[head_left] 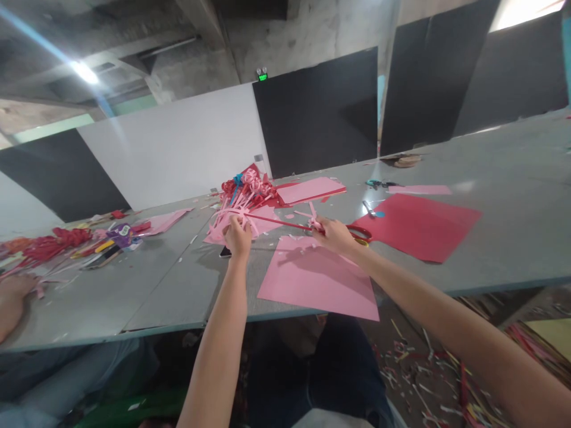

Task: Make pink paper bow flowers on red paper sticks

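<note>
My left hand (238, 236) is closed on a bunch of pink paper strips (238, 213), held just over the table. A thin red paper strip (279, 222) runs taut from this bunch to my right hand (333, 235), whose fingers are closed on its other end. Short pink curls (313, 221) stick out at the right fingertips. Red-handled scissors (360, 233) lie beside the right wrist, their blades hidden. Below the right hand, a pink paper sheet (321, 279) reaches over the table's front edge. Part of a dark object (225, 252) shows under the left hand.
Behind my left hand sits a pile of red and pink curled strips (250, 187). Stacked sheets (312, 189), a red sheet (423, 226) and teal-handled scissors (377, 183) lie farther back and right. Another person's hand (18, 285) rests at far left, near red strips (57, 244).
</note>
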The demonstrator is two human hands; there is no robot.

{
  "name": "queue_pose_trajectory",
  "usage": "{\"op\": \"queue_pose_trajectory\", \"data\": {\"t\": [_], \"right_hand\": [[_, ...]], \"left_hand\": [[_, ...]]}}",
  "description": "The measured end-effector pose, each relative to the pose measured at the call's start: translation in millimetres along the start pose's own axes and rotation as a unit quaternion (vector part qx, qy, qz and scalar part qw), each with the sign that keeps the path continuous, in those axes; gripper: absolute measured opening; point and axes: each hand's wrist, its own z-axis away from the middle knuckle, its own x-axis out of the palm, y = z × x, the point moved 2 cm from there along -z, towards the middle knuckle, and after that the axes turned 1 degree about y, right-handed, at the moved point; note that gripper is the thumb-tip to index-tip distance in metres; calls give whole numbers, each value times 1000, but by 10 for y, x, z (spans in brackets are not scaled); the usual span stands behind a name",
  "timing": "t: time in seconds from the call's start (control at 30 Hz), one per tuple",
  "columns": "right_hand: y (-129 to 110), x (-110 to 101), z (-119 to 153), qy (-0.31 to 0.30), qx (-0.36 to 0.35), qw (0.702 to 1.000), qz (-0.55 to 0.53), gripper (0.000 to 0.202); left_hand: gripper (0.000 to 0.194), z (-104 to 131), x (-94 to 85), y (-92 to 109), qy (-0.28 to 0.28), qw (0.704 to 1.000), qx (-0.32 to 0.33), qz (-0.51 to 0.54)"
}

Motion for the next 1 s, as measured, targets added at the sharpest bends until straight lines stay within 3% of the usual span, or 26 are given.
{"op": "queue_pose_trajectory", "data": {"t": [0.2, 0.43, 0.53, 0.63, 0.77, 0.9, 1.0], "right_hand": [[-27, -21, 3, -4, 21, 1000, -2, 15], [11, -9, -9, 19, 46, 999, 4, 13], [19, -12, -13, 26, 51, 998, 3, 12], [18, -11, -17, 29, 46, 999, -1, 13], [11, -12, -14, 28, 45, 999, 7, 12], [14, -10, -9, 26, 48, 998, 4, 12], [40, -1, -19, 36, 49, 998, 12, 12]], "left_hand": [[22, -17, -5, 30, -6, 999, 14, 28], [42, 35, -36, 132, -33, 998, 57, 9], [37, 45, -55, 161, -49, 996, 74, 19], [32, 28, -53, 143, -46, 996, 66, 31], [40, 20, -33, 122, -65, 996, 45, 36], [46, 46, -31, 137, -78, 991, 12, 104], [39, 54, -47, 138, -47, 987, -6, 151]]}}
